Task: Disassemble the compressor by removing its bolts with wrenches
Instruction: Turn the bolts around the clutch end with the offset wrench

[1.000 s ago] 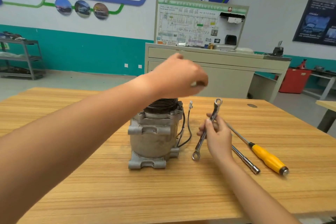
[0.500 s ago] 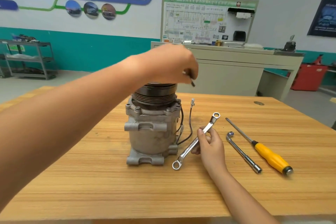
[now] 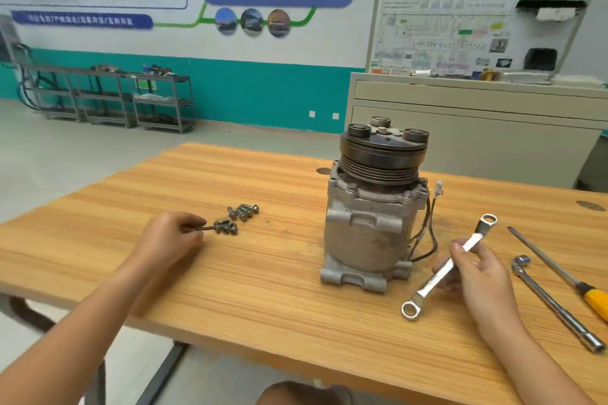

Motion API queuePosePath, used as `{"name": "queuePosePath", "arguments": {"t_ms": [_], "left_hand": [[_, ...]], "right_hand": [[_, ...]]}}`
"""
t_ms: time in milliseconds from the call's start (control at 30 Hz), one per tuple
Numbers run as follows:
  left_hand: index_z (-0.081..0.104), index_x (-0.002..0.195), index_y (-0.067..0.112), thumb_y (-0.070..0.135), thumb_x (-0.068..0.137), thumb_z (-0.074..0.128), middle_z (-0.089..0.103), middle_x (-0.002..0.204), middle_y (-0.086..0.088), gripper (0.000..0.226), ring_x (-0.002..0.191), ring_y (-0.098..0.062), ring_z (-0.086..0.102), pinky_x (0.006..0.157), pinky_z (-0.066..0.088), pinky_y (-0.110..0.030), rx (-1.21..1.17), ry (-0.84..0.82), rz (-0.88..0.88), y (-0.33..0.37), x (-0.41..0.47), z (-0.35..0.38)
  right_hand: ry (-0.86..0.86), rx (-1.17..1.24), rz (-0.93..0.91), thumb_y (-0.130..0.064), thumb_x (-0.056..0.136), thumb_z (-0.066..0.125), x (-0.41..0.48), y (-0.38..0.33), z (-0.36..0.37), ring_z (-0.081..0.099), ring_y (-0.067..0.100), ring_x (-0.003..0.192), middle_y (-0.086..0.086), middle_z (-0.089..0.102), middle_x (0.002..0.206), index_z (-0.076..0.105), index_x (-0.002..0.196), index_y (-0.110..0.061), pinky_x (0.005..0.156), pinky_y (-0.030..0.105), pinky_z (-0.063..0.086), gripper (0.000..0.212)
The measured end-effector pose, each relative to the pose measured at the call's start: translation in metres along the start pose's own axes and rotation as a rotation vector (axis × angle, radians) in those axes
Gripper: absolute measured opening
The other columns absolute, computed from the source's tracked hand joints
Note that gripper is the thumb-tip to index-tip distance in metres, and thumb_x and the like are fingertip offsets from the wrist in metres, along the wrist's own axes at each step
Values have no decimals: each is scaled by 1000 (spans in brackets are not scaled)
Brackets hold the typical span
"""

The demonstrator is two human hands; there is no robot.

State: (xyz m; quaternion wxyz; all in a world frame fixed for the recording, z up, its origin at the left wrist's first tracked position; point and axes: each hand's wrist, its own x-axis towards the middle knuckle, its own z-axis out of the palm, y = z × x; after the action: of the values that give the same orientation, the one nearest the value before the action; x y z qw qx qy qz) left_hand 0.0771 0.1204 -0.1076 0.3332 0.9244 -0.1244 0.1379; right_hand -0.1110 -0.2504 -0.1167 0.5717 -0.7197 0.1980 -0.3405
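Observation:
The grey compressor [image 3: 368, 223] stands upright on the wooden table [image 3: 263, 273], black pulley on top and black wires hanging on its right side. To its left lies a small heap of loose bolts [image 3: 238, 217]. My left hand [image 3: 171, 237] pinches one bolt by its shank, low over the table, its head touching the heap's near edge. Right of the compressor, my right hand [image 3: 477, 276] grips a silver ring wrench [image 3: 442, 273] at mid-length, tilted, lower ring end near the table.
An L-shaped socket wrench [image 3: 556, 302] and a yellow-handled screwdriver [image 3: 559, 270] lie at the table's right end. Behind the table stands a beige cabinet [image 3: 460, 128] with a display board. Grey shelving racks [image 3: 108, 99] line the far wall at left.
My left hand came away from the top of the compressor with a bolt and swung left and down to the bolt heap. The view turned left. My right hand kept hold of the wrench.

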Motion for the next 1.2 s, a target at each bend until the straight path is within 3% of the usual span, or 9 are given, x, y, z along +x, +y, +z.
{"name": "queuePosePath", "arguments": {"t_ms": [100, 200, 433, 533, 733, 933, 1000, 1100, 1200], "left_hand": [[70, 105, 1, 0, 82, 63, 69, 108, -14, 24, 102, -27, 62, 90, 43, -31, 30, 25, -74, -14, 18, 8], [70, 106, 1, 1, 84, 60, 69, 110, -14, 24, 106, -29, 61, 90, 43, -31, 83, 31, -74, -18, 34, 15], [67, 113, 6, 6, 86, 61, 67, 114, -9, 28, 107, -24, 60, 91, 42, -29, 111, -64, -27, -11, 51, 24], [67, 113, 7, 6, 86, 62, 67, 115, -8, 28, 107, -22, 59, 92, 40, -27, 57, -92, 33, -14, 47, 26], [67, 115, 9, 7, 88, 61, 67, 115, -7, 27, 101, -18, 57, 88, 38, -28, -53, -81, 30, -23, 40, 25], [62, 117, 2, 10, 88, 61, 52, 132, -14, 30, 113, -35, 52, 93, 42, -48, -49, 313, 135, 28, 22, 22], [54, 128, 11, 26, 85, 67, 44, 141, -4, 47, 125, -23, 44, 102, 38, -43, -247, 198, 282, 69, 9, 27], [26, 140, 41, 60, 66, 67, 20, 152, 20, 87, 134, 3, 25, 106, 27, -27, -540, -233, 411, 130, -14, 40], [21, 132, 53, 64, 63, 72, 24, 149, 23, 87, 133, 9, 25, 106, 25, -19, -641, -278, 482, 159, -24, 59]], "right_hand": [[14, -22, 10, -24, 94, 50, 1, 1, -2, 61, 24, 57, 6, 66, 58, 57, 84, -23, 52, 40, 49, 12], [20, -54, 19, -24, 93, 51, 3, 5, -3, 59, 23, 53, 3, 66, 54, 57, 84, -21, 50, 31, 46, 12], [-1, -59, 77, -27, 94, 48, 7, 4, 1, 65, 34, 72, 14, 68, 75, 56, 90, -22, 60, 43, 52, 10], [-36, 24, 77, -20, 97, 43, 3, -3, 3, 66, 21, 53, 9, 67, 58, 52, 88, -19, 43, 26, 52, 13], [129, 45, -178, -19, 99, 38, -7, -16, 0, 64, 13, 51, -2, 66, 59, 48, 91, -31, 50, 21, 53, 18], [86, -30, -320, -16, 97, 37, -17, -12, 1, 64, 13, 59, -1, 65, 65, 43, 93, -34, 62, 28, 54, 20], [-12, -7, -278, -10, 96, 37, -20, -13, 7, 64, 17, 62, 2, 63, 61, 42, 93, -29, 66, 35, 54, 20], [-52, -12, -279, -10, 95, 39, -24, -15, 8, 65, 20, 66, 1, 64, 63, 43, 97, -30, 65, 35, 54, 20], [97, -45, -360, -16, 95, 42, -27, -18, -1, 64, 15, 56, 0, 64, 64, 47, 95, -42, 59, 30, 54, 27]]}}
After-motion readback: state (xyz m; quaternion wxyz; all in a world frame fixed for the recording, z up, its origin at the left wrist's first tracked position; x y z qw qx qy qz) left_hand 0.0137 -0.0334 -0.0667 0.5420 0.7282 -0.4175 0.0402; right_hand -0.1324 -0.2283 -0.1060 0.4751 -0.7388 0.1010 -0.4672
